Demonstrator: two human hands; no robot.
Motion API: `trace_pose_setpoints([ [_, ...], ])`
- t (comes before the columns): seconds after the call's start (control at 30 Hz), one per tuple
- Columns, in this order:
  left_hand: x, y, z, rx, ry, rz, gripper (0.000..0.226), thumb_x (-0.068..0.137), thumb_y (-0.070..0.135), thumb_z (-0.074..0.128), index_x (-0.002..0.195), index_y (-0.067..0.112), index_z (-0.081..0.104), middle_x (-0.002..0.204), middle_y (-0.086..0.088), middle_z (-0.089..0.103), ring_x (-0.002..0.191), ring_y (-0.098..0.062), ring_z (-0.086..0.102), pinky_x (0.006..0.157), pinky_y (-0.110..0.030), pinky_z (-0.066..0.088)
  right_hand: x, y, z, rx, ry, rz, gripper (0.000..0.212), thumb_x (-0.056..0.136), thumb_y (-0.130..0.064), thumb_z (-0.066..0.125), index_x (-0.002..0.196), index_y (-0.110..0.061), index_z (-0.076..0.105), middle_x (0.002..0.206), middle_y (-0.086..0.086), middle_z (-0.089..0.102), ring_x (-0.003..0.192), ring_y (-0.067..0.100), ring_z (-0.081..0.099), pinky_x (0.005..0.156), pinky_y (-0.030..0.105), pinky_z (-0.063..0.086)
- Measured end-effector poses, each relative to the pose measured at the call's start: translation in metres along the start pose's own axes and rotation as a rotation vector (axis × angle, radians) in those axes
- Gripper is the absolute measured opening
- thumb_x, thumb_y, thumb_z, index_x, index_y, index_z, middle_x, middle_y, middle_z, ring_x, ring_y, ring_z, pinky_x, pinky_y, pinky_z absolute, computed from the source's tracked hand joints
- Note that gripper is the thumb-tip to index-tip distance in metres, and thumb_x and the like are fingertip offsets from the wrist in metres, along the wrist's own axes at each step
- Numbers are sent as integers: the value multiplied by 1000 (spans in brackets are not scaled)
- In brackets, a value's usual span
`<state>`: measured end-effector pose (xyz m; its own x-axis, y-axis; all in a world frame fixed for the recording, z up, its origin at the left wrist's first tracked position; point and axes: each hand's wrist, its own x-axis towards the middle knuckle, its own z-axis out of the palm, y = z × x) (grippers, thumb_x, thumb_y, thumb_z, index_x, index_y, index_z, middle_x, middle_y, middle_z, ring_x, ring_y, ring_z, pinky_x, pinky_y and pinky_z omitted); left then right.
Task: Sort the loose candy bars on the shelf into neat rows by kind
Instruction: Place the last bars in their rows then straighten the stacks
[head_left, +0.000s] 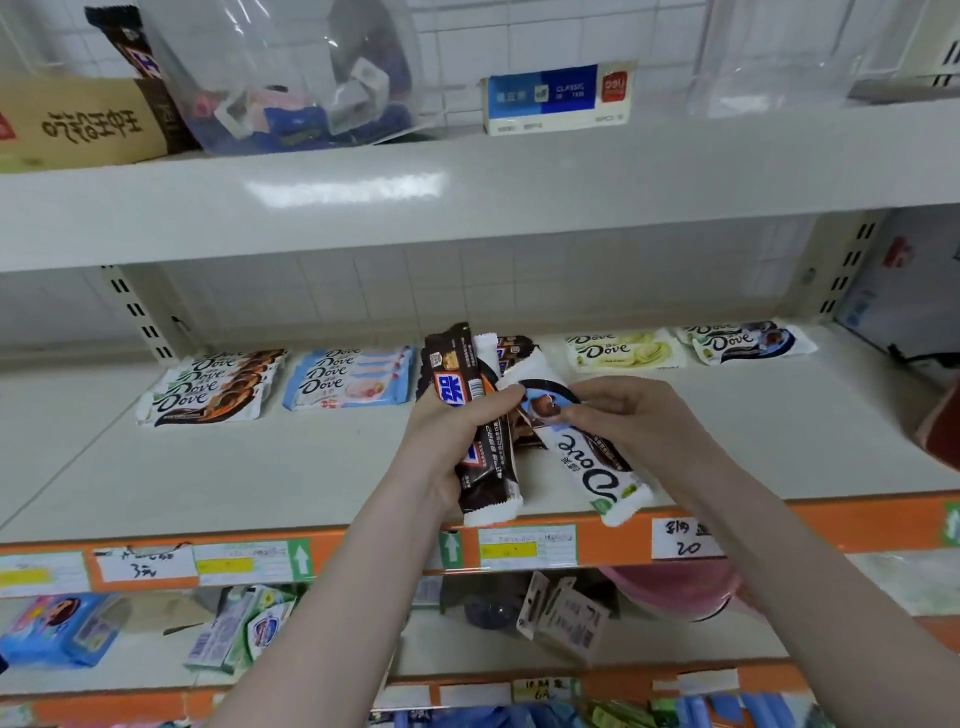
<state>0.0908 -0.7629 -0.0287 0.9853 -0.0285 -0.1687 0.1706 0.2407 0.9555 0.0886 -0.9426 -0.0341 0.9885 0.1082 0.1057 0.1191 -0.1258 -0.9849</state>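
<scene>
My left hand (447, 431) grips a bundle of dark brown candy bars (483, 467) above the middle shelf (260, 467). My right hand (618, 410) pinches a white Dove bar (592, 462) that leans against the bundle, its lower end near the shelf's front edge. At the back of the shelf lie sorted stacks: brown Dove bars (213, 387), light blue Dove bars (348, 376), green-white Dove bars (621, 351), and dark blue-white Dove bars (748, 340). A few more dark bars (511, 345) stick up behind the bundle.
The orange shelf edge (363, 551) carries price labels. An upper shelf (467, 187) holds a clear bag of sweets (291, 104), a cardboard box (78, 122) and a blue-white box (558, 98). Below, soap packs (62, 629) and hanging packets (563, 616) sit on the lower shelf.
</scene>
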Motion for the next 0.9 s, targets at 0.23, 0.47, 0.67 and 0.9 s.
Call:
trace_pose_setpoints([
  [0.23, 20, 6, 9, -42, -46, 21, 24, 68, -1, 76, 89, 9, 68, 86, -17, 73, 75, -29, 71, 68, -38, 59, 7, -15, -9, -174, -67, 35, 14, 72, -26, 75, 86, -26, 74, 75, 4, 73, 76, 18, 67, 72, 23, 47],
  [0.47, 35, 8, 37, -81, -90, -48, 25, 67, 6, 79, 87, 8, 65, 70, -8, 73, 59, -21, 70, 52, -30, 55, 3, -14, -33, -110, 28, 77, 10, 73, -14, 74, 81, -14, 68, 64, 8, 48, 62, 17, 44, 58, 24, 32],
  [0.67, 37, 0, 69, 14, -81, -103, 31, 67, 4, 79, 95, 6, 65, 82, -13, 73, 61, -22, 69, 49, -29, 53, 3, 0, -70, 376, 255, 138, 19, 78, 2, 64, 71, -8, 50, 61, 7, 65, 50, 14, 62, 53, 24, 54],
  [0.9, 43, -21, 130, 125, -12, -66, 26, 63, -1, 78, 75, 15, 61, 70, -7, 66, 66, -24, 63, 62, -34, 52, 8, 29, -125, 760, 298, 230, 13, 84, -1, 60, 80, -9, 51, 69, 6, 73, 64, 15, 71, 56, 23, 56],
])
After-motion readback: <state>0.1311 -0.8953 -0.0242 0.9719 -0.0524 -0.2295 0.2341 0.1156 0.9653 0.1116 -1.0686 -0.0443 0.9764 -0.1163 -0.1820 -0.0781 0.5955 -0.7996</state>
